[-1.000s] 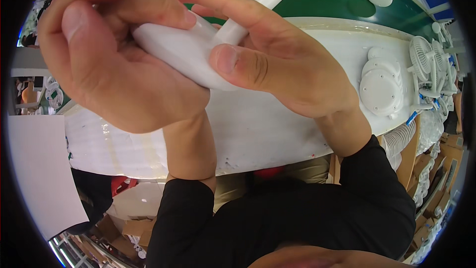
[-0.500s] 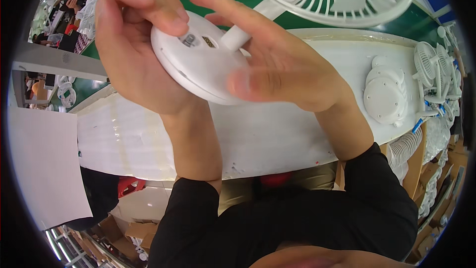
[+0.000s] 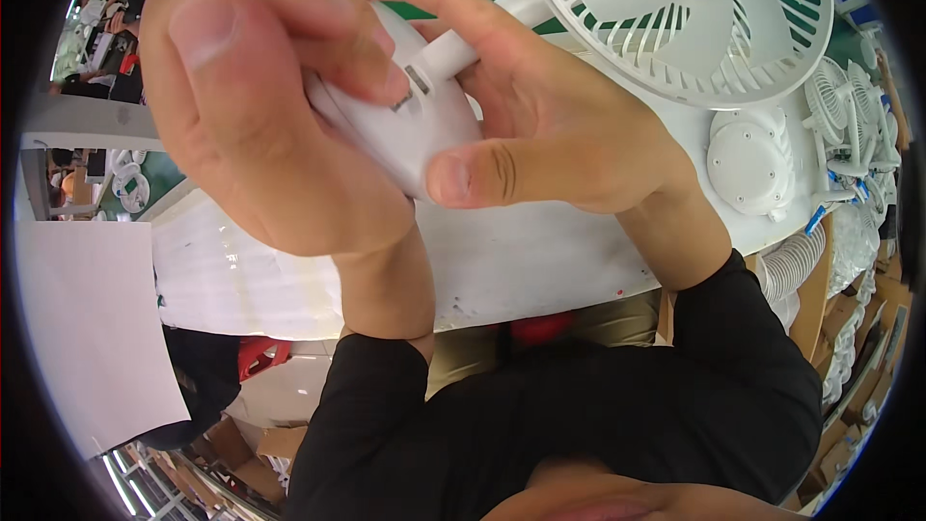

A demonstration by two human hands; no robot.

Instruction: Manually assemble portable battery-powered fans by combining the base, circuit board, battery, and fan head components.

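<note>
Above the white workbench [image 3: 540, 260], left hand [image 3: 260, 125] and right hand [image 3: 559, 125] both clamp the white fan base [image 3: 410, 130]; fan head [image 3: 694, 10] sits upper right, spare round base [image 3: 752, 159] beside.

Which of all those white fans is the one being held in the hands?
The big fan at top, its round base gripped by both hands; the smaller fans stand untouched at the right.

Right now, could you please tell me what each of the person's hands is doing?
Left hand: closed around the white rounded plastic fan base, fingers on top.
Right hand: holding the same base, thumb pressed on its near edge.
</note>
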